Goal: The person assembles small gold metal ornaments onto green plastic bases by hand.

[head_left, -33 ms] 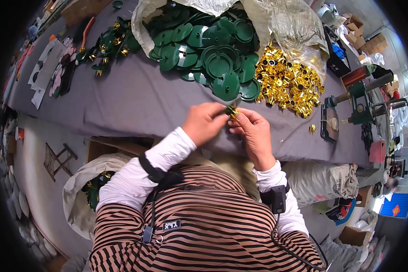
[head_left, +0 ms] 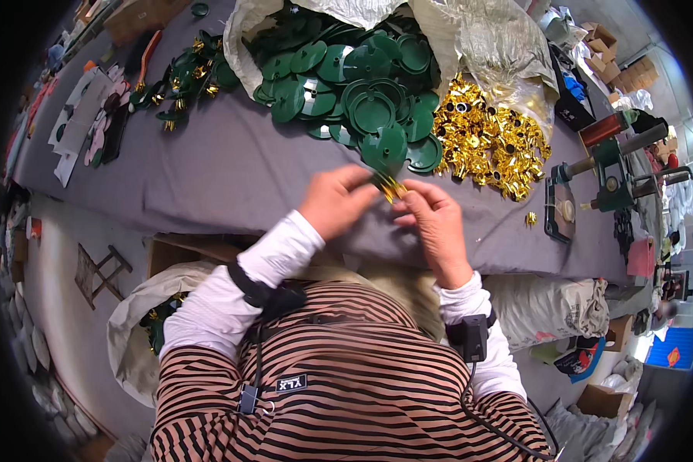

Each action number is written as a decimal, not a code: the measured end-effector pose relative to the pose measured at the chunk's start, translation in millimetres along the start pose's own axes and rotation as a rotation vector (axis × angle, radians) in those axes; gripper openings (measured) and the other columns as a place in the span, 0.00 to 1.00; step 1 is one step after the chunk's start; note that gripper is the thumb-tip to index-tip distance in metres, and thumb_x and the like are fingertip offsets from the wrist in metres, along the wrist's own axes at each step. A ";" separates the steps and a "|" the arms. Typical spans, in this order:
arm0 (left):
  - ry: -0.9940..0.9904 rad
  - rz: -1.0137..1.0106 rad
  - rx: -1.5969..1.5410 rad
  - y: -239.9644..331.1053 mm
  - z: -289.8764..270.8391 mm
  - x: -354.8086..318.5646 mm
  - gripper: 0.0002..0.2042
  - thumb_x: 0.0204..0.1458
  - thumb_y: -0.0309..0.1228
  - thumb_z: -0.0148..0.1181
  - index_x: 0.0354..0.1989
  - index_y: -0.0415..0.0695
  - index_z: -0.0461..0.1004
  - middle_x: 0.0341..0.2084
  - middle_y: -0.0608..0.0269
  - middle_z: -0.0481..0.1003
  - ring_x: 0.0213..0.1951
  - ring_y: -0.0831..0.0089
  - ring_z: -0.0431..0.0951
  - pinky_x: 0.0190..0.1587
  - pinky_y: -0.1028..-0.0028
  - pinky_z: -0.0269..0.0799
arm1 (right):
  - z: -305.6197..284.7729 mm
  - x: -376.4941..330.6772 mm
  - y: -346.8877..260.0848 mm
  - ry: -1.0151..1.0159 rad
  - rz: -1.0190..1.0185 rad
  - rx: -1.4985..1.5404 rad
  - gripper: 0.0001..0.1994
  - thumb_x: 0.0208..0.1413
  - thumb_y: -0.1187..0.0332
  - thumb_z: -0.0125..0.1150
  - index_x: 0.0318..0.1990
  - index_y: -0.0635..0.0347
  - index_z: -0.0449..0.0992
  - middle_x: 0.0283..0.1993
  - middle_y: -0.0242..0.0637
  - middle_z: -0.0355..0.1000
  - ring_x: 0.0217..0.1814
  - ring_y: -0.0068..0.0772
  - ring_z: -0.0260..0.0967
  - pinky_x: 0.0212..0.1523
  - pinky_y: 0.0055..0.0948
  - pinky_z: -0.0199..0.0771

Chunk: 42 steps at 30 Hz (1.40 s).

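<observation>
Both our hands meet over the grey cloth table: left hand and right hand pinch one small gold foil piece between fingertips, raised for close work. Just beyond, an open clear plastic sack spills green plastic discs; gold foil pieces are heaped beyond-right.

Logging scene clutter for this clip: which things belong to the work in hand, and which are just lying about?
In use:
left hand and right hand, pinching one small gold piece
gold pieces pile
green discs

Lying about:
green press tool
paper cutouts
cardboard boxes
</observation>
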State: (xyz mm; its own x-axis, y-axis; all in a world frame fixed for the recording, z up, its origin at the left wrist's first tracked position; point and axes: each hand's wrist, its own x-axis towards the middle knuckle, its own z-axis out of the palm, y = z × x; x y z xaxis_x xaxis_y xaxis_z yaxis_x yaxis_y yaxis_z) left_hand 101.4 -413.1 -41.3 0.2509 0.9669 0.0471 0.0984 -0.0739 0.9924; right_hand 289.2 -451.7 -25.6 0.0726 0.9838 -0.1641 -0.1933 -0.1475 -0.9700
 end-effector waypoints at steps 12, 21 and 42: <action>0.466 0.184 0.016 36.1 -142.1 98.7 0.24 0.46 0.26 0.66 0.53 0.36 0.68 0.41 0.59 0.74 0.40 0.72 0.75 0.45 0.74 0.73 | -82.8 72.8 12.9 0.493 -0.683 -1.445 0.22 0.44 0.67 0.65 0.49 0.57 0.71 0.50 0.39 0.66 0.56 0.44 0.58 0.56 0.41 0.58; 0.065 0.537 1.102 26.6 -22.3 115.4 0.19 0.42 0.24 0.59 0.47 0.46 0.74 0.51 0.58 0.70 0.52 0.55 0.68 0.53 0.63 0.67 | -88.3 86.3 0.9 0.325 -0.715 -1.519 0.13 0.44 0.68 0.62 0.40 0.57 0.73 0.38 0.38 0.68 0.44 0.42 0.63 0.41 0.37 0.67; 0.057 -0.227 -0.536 31.3 26.7 40.6 0.11 0.57 0.30 0.56 0.46 0.39 0.71 0.38 0.62 0.77 0.34 0.72 0.79 0.31 0.79 0.75 | -81.0 65.4 -45.7 0.182 -0.065 0.796 0.05 0.51 0.74 0.57 0.35 0.61 0.72 0.32 0.35 0.71 0.34 0.29 0.69 0.27 0.22 0.67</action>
State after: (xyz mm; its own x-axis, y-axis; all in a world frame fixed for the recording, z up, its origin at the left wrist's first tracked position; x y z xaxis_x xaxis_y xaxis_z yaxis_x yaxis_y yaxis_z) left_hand 140.4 -382.7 -11.3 0.2272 0.9566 -0.1825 -0.3608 0.2567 0.8966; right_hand 382.0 -388.9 -6.5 0.2517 0.9458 -0.2051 -0.8153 0.0930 -0.5715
